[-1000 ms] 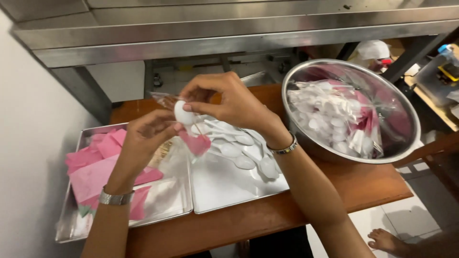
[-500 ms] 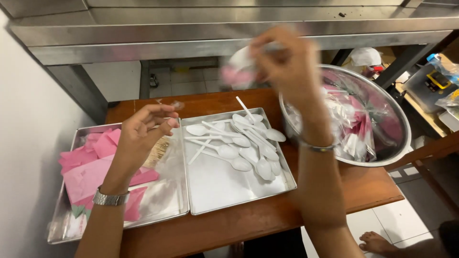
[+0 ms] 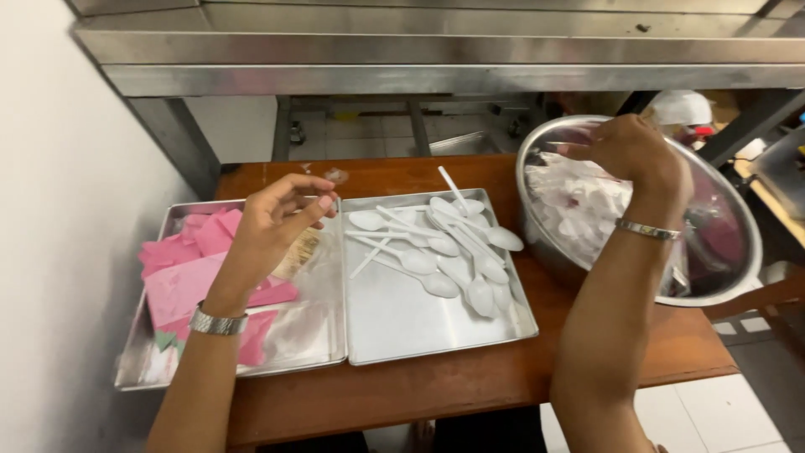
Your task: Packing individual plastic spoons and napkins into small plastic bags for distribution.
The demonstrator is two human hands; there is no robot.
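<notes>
— Head view: where are the 2 hands?
— Right hand point(image 3: 629, 147) hovers over the steel bowl point(image 3: 729, 252) of wrapped white pieces, fingers curled; whether it grips anything, I cannot tell. Left hand point(image 3: 277, 222) hangs above the left tray point(image 3: 142, 369), fingers loosely bent, holding nothing.
— And the spoons?
— White plastic spoons point(image 3: 444, 252) lie piled in the right tray point(image 3: 419, 327) on the wooden desk point(image 3: 470, 386); pink paper point(image 3: 180, 285) fills the left tray.
</notes>
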